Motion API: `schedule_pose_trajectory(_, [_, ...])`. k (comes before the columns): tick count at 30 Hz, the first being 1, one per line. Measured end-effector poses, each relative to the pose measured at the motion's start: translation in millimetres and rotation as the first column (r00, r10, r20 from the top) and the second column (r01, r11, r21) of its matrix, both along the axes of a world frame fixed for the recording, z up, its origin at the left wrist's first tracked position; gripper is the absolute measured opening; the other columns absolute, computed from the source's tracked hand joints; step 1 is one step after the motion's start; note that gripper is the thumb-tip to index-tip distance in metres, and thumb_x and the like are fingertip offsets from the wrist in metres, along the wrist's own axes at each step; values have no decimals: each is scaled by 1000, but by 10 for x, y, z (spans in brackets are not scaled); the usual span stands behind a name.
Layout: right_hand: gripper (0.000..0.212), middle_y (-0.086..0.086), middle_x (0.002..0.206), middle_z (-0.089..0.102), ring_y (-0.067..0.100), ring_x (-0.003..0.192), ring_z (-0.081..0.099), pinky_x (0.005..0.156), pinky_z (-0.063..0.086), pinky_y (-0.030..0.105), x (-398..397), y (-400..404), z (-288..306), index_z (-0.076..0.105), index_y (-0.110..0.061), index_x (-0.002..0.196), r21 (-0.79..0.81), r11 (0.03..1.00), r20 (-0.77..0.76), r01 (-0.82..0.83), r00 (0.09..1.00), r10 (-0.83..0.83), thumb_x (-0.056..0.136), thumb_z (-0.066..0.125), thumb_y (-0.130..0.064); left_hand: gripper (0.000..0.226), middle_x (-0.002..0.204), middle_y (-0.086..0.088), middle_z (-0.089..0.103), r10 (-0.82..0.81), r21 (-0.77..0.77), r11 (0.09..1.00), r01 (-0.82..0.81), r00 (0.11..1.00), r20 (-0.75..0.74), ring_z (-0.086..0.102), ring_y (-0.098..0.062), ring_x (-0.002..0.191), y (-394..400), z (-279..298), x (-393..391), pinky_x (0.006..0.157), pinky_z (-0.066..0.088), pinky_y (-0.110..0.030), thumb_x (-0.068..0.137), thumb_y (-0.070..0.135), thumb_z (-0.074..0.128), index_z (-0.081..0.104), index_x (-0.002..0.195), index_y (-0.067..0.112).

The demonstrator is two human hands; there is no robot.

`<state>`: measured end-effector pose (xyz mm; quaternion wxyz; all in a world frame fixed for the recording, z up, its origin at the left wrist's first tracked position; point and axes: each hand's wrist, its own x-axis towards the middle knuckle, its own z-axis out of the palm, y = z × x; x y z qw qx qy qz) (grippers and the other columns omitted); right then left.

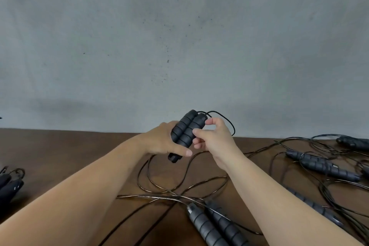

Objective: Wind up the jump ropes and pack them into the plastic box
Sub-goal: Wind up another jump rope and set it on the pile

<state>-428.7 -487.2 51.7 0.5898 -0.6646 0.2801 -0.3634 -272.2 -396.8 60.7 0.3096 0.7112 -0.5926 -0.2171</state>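
Winding: left hand (159, 142) grips paired handles (186, 133) mid-frame; right hand (214, 138) pinches cord (225, 119); advise tight, even turns.

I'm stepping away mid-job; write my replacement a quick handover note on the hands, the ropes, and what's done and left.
Left hand grips a pair of handles side by side, above the table.
Right hand pinches that rope's cord near the handle tops.
Its cord trails loose onto the table: winding barely started.
Unwound ropes: near pair, a tangle at right.
Dark handles at the left edge, state unclear.
Plastic box not in view.
Left: wind all, pack.
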Motion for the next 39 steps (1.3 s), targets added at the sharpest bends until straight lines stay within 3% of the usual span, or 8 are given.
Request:
schedule_pose_trajectory(6, [33, 3, 59, 67, 18, 58, 60, 76, 52, 37, 144, 137, -18, 44, -20, 108, 99, 995, 92, 12, 996, -21, 87, 68, -8, 85, 114, 6, 47, 326, -241, 942, -234, 807, 492, 58, -20, 88, 154, -26, -106, 75, 48, -33, 64, 47, 68, 25, 136, 30])
schedule_pose_trajectory(16, [26, 14, 86, 64, 15, 63, 63, 63, 57, 24, 366, 339, 140, 54, -3, 113, 349, 923, 324, -164, 945, 45, 89, 62, 5, 68, 105, 7, 49, 480, -391, 865, -313, 740, 470, 55, -18, 93, 330, 0, -3, 78, 48, -33, 72, 54, 62, 35, 133, 38])
schedule_pose_trajectory(22, [5, 10, 80, 65, 14, 63, 62, 57, 56, 23, 443, 437, 140, 62, -1, 96, 371, 913, 229, -171, 969, 89, 92, 62, -2, 57, 98, 7, 56, 443, -326, 876, -356, 861, 251, 61, -18, 88, 386, -52, 115, 76, 51, -32, 71, 43, 67, 43, 122, 37])
schedule_pose_trajectory(25, [28, 3, 88, 66, 16, 66, 63, 55, 48, 29, 420, 428, 213, 56, -13, 101, -90, 987, -188, 131, 971, -146, 91, 63, -39, 59, 95, 8, 63, 415, -263, 884, -387, 908, 58, 63, -13, 83, 434, -36, 210, 74, 53, -29, 70, 32, 74, 42, 120, 28])
schedule_pose_trajectory(27, [29, -3, 94, 60, 18, 82, 59, 67, 41, 31, 388, 364, 274, 52, -18, 100, -470, 798, -105, 377, 874, -475, 93, 55, -47, 59, 94, 8, 63, 390, -229, 894, -386, 920, -29, 63, -11, 78, 470, 25, 264, 68, 52, -27, 70, 29, 76, 45, 120, 25])
schedule_pose_trajectory(29, [22, -3, 111, 53, 18, 102, 53, 81, 40, 31, 369, 242, 311, 53, -19, 107, -591, 619, 142, 517, 822, -551, 99, 49, -38, 54, 93, 6, 63, 334, -208, 913, -352, 936, -114, 61, -10, 71, 514, 112, 298, 59, 47, -22, 71, 28, 79, 51, 117, 24])
schedule_pose_trajectory(33, [38, 1, 125, 56, 19, 120, 46, 91, 32, 25, 470, -11, 252, 56, -16, 127, -602, 695, 53, 394, 887, -458, 107, 28, -32, 43, 86, 3, 62, 139, -201, 952, -231, 911, -389, 58, -10, 66, 579, 263, 267, 58, 44, -21, 71, 25, 84, 63, 109, 25])
schedule_pose_trajectory(39, [34, 1, 68, 61, 17, 64, 61, 68, 50, 31, 703, 203, 124, 59, -18, 110, -233, 961, 62, 149, 988, -138, 106, 26, -26, 45, 80, 1, 58, -63, -259, 955, -142, 758, -649, 50, -13, 65, 545, 407, 198, 56, 38, -25, 66, 28, 78, 68, 108, 17])
